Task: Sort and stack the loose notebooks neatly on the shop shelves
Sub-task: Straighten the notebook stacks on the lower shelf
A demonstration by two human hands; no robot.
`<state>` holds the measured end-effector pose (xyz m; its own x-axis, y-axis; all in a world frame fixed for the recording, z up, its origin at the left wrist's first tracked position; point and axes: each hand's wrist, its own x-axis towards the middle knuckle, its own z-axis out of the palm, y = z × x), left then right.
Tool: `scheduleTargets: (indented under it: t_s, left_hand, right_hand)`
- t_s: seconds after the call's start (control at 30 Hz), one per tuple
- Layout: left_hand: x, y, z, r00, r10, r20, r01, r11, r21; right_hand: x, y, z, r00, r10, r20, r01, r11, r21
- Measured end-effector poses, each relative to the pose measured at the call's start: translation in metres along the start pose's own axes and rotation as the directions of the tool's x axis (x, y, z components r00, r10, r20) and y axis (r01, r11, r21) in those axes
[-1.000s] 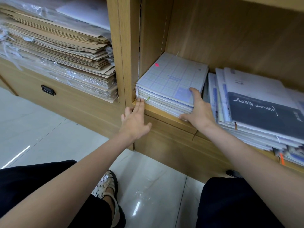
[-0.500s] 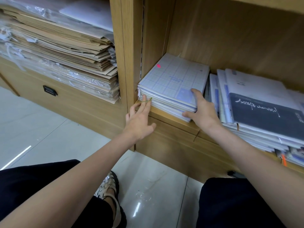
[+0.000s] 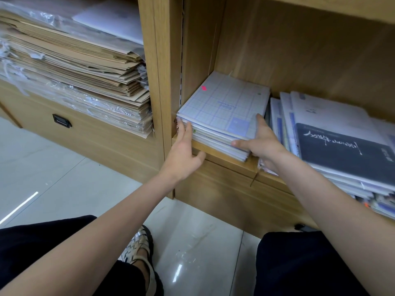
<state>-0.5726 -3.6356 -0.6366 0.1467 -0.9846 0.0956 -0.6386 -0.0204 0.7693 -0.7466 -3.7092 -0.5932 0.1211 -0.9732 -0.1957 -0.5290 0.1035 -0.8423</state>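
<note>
A stack of pale blue grid-cover notebooks [image 3: 224, 105] lies on the wooden shelf [image 3: 215, 152], against the left wall of its bay. My left hand [image 3: 183, 154] presses straight fingers against the stack's front left corner. My right hand [image 3: 259, 144] holds the front right corner, thumb across the front edges and fingers up along the right side. A looser, fanned pile of notebooks [image 3: 333, 129] lies to the right, topped by a dark navy one with white script [image 3: 342, 152], and hangs over the shelf's front edge.
In the left bay sits a tall pile of brown paper envelopes in plastic wrap [image 3: 74, 80]. Below it is a drawer with a black handle [image 3: 61, 121]. A wooden upright [image 3: 158, 82] divides the bays. The floor is glossy white tile [image 3: 64, 184]; my knees and a woven sandal [image 3: 139, 248] are below.
My left hand has risen from the shelf's edge to the stack's front left corner. My right hand has shifted slightly along the right corner. The stack sits squarer against the left wall.
</note>
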Motion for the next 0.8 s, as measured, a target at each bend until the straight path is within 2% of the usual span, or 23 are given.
scheduleTargets:
  t_s: [0.17, 0.2, 0.27, 0.33, 0.47, 0.6, 0.8]
  left_hand:
    - [-0.001, -0.002, -0.005, 1.000, 0.007, 0.004, -0.007, 0.999, 0.047]
    - [-0.002, -0.003, -0.007, 1.000, 0.001, -0.014, 0.000, 0.999, 0.043]
    - [-0.003, -0.008, -0.010, 1.000, 0.004, -0.027, -0.005, 0.999, -0.035]
    - [-0.003, -0.013, -0.010, 1.000, -0.009, 0.008, 0.010, 0.990, -0.142]
    - [0.000, -0.015, -0.004, 0.990, -0.116, 0.076, 0.131, 0.962, -0.240]
    - [0.005, -0.009, -0.001, 0.986, -0.140, 0.085, 0.161, 0.933, -0.323]
    - [0.010, -0.009, 0.004, 0.979, -0.174, 0.110, 0.200, 0.933, -0.298]
  right_hand:
    - [-0.003, -0.003, -0.003, 0.999, -0.036, 0.026, 0.038, 0.997, -0.064]
    - [-0.004, -0.002, -0.003, 0.997, -0.038, 0.060, 0.047, 0.987, -0.156]
    - [-0.010, -0.001, -0.004, 0.991, -0.034, 0.131, 0.088, 0.899, -0.429]
    - [-0.015, 0.001, -0.003, 0.988, -0.056, 0.145, 0.129, 0.811, -0.571]
    - [-0.017, 0.003, -0.001, 0.986, -0.103, 0.134, 0.163, 0.788, -0.594]
    - [-0.016, 0.007, 0.000, 0.983, -0.135, 0.125, 0.184, 0.777, -0.602]
    - [-0.016, 0.013, 0.002, 0.978, -0.191, 0.087, 0.205, 0.786, -0.583]
